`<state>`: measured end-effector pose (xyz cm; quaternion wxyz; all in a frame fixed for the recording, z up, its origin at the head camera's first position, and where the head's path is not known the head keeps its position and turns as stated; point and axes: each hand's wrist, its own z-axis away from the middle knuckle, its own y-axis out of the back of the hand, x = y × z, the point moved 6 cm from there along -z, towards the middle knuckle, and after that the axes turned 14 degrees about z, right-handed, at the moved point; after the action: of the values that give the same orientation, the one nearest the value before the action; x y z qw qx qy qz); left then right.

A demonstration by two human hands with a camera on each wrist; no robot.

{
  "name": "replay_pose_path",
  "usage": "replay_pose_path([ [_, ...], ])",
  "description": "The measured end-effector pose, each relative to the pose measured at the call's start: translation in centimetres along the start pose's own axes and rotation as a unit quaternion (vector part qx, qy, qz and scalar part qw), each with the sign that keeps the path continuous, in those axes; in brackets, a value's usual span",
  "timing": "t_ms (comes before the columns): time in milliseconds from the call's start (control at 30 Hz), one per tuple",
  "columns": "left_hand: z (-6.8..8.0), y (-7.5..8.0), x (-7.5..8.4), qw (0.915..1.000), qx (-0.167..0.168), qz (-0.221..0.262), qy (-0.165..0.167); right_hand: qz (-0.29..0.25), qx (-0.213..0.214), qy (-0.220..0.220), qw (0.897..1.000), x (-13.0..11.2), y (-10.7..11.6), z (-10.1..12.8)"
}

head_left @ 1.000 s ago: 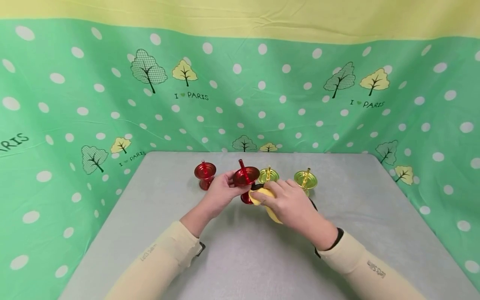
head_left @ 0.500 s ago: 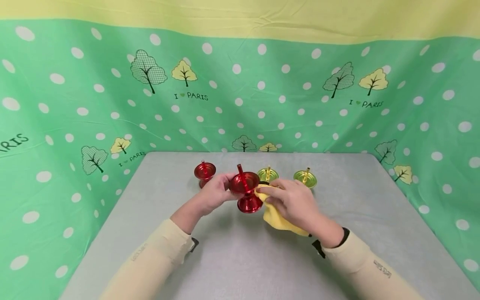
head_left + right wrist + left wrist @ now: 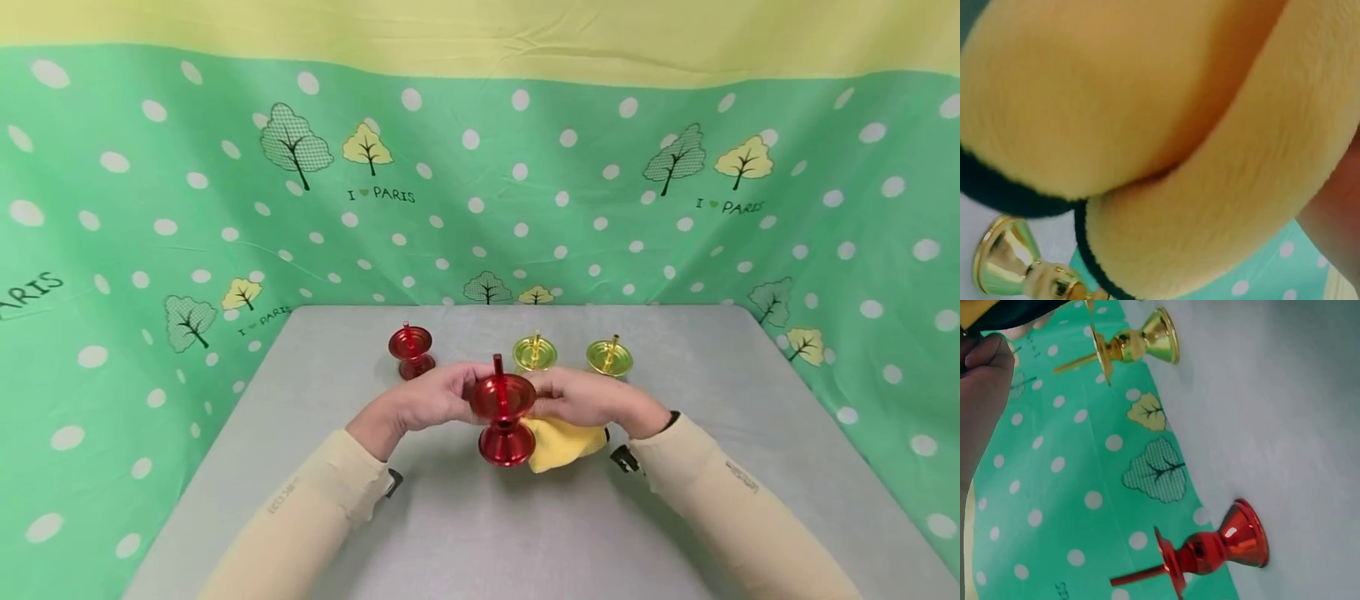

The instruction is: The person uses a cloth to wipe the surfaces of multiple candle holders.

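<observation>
Standing upright, red candlestick (image 3: 502,417), spike skyward

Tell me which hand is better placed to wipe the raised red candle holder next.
Right, probably. The right hand holds the yellow cloth and touches the red candle holder at its dish. The left hand steadies that dish from the other side.

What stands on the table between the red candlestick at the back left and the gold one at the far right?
In the head view, a second gold candlestick stands between the red candlestick and the far-right gold candlestick.
</observation>
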<state>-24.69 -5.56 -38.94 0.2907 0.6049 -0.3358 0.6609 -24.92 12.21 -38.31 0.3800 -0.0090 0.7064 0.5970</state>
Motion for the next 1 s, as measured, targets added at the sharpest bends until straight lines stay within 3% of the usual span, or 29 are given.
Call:
replay_pose_path([
  [100,0.3,1.3,0.0,0.9973,0.071,0.004,-0.019,-0.017,0.044,-0.048,0.998,0.5,0.4,1.1],
  [200,0.5,2.3,0.0,0.9913,0.124,0.021,-0.039,-0.012,0.106,-0.064,0.992,0.2,0.6,2.1],
  [400,-0.1,2.3,0.1,0.9858,0.153,0.046,-0.053,0.093,0.218,-0.031,0.971,-1.8,0.0,2.4],
  [500,-0.5,2.1,0.1,0.9824,0.175,0.043,-0.049,0.141,0.247,-0.039,0.958,-2.3,-0.3,2.5],
  [600,-0.7,2.0,0.2,0.9734,0.219,0.040,-0.052,0.182,0.274,-0.050,0.943,-2.8,-0.3,2.8],
  [700,-0.8,2.1,0.1,0.9574,0.280,0.043,-0.058,0.249,0.299,-0.038,0.920,-3.9,-0.6,2.8],
  [800,-0.9,2.2,-0.2,0.9393,0.334,0.039,-0.066,0.324,0.330,-0.027,0.886,-5.0,-1.2,2.4],
  [867,-0.8,2.2,-0.3,0.9321,0.355,0.031,-0.068,0.355,0.356,-0.027,0.864,-5.4,-1.6,2.1],
  [1000,-0.3,2.2,-0.2,0.9245,0.375,0.002,-0.065,0.367,0.381,-0.028,0.848,-5.1,-1.8,2.1],
])
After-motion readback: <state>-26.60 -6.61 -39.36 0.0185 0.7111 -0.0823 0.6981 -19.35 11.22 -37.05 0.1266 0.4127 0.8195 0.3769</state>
